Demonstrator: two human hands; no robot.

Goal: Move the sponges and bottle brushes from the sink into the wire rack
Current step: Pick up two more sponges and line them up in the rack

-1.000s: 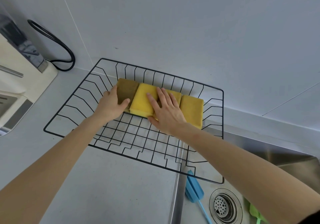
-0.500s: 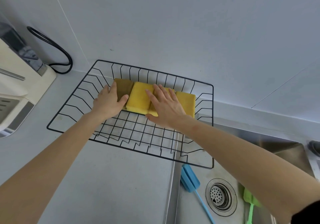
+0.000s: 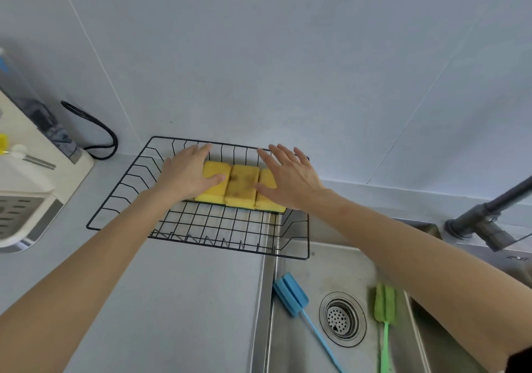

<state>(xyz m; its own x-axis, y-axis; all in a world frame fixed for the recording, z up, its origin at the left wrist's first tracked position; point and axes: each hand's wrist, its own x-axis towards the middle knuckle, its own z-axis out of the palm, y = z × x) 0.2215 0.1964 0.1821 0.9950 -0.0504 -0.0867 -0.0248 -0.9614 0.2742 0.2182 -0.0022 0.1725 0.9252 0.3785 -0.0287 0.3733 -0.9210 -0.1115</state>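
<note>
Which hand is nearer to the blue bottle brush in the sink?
Right, by a small margin. The right hand rests on the sponges in the wire rack, above the blue bottle brush. The left hand lies farther left.

wall (image 3: 288, 55): pale grey panels with thin seams, evenly lit | counter (image 3: 172, 300): grey, matte, under my view | appliance (image 3: 28, 176): cream, at my left | cord (image 3: 95, 130): black, looped against wall | tap (image 3: 489, 217): dark, at my right
</note>
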